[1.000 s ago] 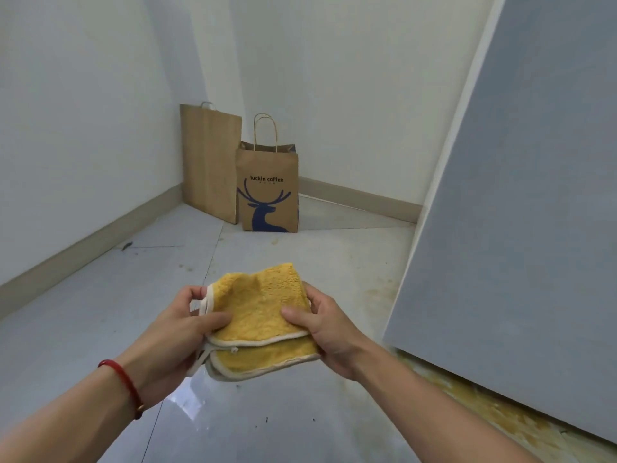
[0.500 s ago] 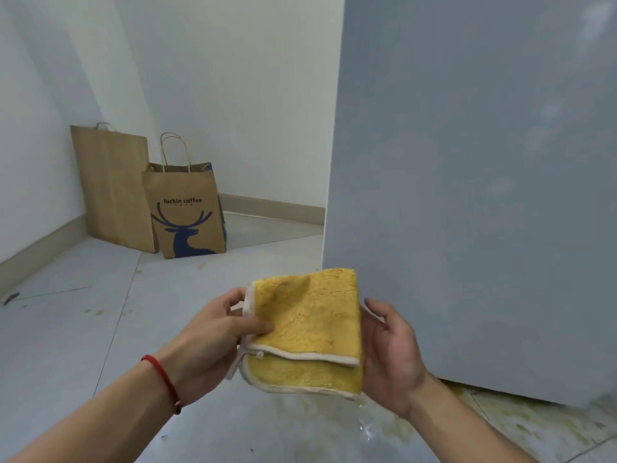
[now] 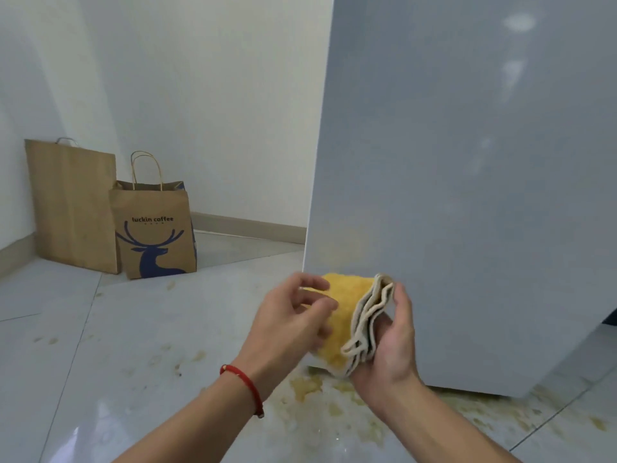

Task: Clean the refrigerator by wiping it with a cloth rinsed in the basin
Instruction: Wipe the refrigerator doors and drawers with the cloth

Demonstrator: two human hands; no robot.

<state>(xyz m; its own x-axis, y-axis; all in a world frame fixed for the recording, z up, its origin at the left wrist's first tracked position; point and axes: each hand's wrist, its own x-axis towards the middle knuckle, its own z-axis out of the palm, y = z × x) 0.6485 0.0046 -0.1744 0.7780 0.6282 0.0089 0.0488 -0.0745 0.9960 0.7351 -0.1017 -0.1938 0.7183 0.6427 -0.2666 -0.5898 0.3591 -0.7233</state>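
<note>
A folded yellow cloth (image 3: 347, 305) with white edging stands on edge in front of the grey refrigerator (image 3: 467, 182), low near its left corner. My right hand (image 3: 389, 342) grips the cloth from the right, fingers curled round its folded white edges. My left hand (image 3: 290, 315) is beside the cloth on the left with fingers spread and loosely bent, fingertips at the yellow face; whether they touch is unclear. The basin is not in view.
Two brown paper bags, a plain one (image 3: 71, 205) and one printed with a blue deer (image 3: 153, 228), stand in the far left corner against the white wall. The pale tiled floor (image 3: 133, 345) carries yellow-brown stains below the refrigerator.
The cloth has turned from lying flat between both hands to standing on edge in my right hand. My left hand has let go and opened. The view swung right toward the refrigerator.
</note>
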